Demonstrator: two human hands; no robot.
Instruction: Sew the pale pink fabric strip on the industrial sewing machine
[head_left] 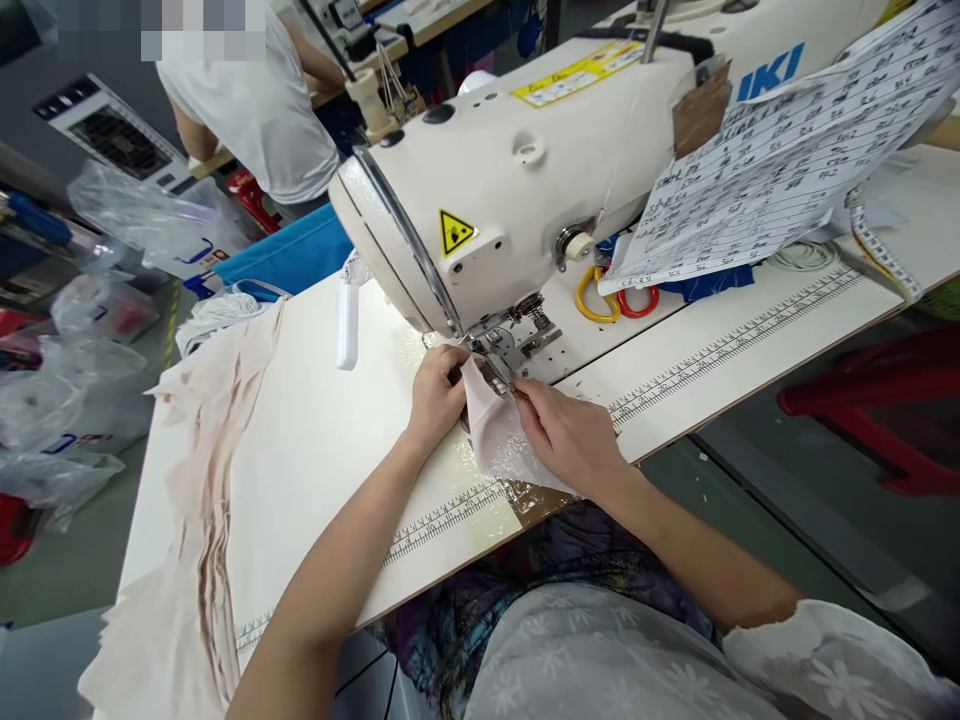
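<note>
A small pale pink fabric piece (496, 430) lies under the presser foot (501, 366) of a white sewing machine (525, 170). My left hand (435, 395) rests on the fabric's left edge, fingers curled and pressing it down by the needle. My right hand (568, 432) pinches the fabric's right side close to the presser foot. Both hands touch the same piece on the white table (322, 430).
A stack of pale pink fabric pieces (206, 470) lies along the table's left edge. Yellow and red scissor handles (611, 300) sit behind the machine under a printed paper sheet (780, 150). Another person in a white shirt (255, 100) works beyond. Plastic bags (82, 330) lie on the floor at left.
</note>
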